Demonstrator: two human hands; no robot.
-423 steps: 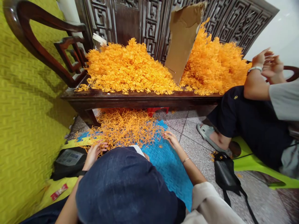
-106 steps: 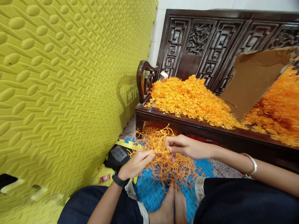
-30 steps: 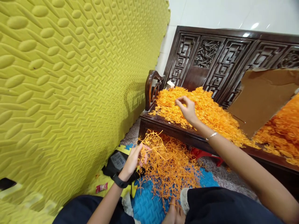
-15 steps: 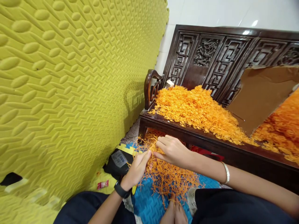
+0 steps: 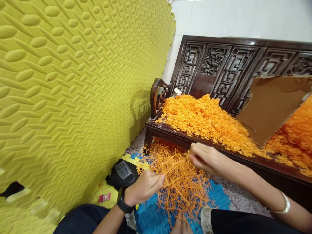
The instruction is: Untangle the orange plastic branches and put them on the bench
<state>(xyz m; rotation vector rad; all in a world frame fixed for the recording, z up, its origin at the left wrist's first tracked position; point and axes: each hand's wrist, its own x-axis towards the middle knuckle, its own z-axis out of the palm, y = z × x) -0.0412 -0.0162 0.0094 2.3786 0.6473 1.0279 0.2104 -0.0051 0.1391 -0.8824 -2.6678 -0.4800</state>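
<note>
My left hand (image 5: 147, 186), wearing a black band, is closed in front of the heap of thin, branched orange strands (image 5: 180, 182) on the floor. An orange strand seems to be pinched in it, though it blends with the heap behind. To the right, my right hand (image 5: 207, 159) is curled shut at the bench's front edge, a bit of orange showing at its fingertips. What lies inside its fingers is mostly hidden. On the bench seat is a large pile of small orange pieces (image 5: 200, 117), beyond both hands.
A carved dark wooden bench (image 5: 177, 130) stands ahead, with a cardboard sheet (image 5: 273, 104) between its orange piles. Yellow foam matting (image 5: 85, 91) rises at the left. A black object (image 5: 123, 174) and red packet (image 5: 104, 197) lie near my left hand. Bare feet rest on a blue mat (image 5: 151, 211).
My hands were together on an orange strand and are now apart. The right one has moved right, the left slightly down, and more of the strand heap shows between them.
</note>
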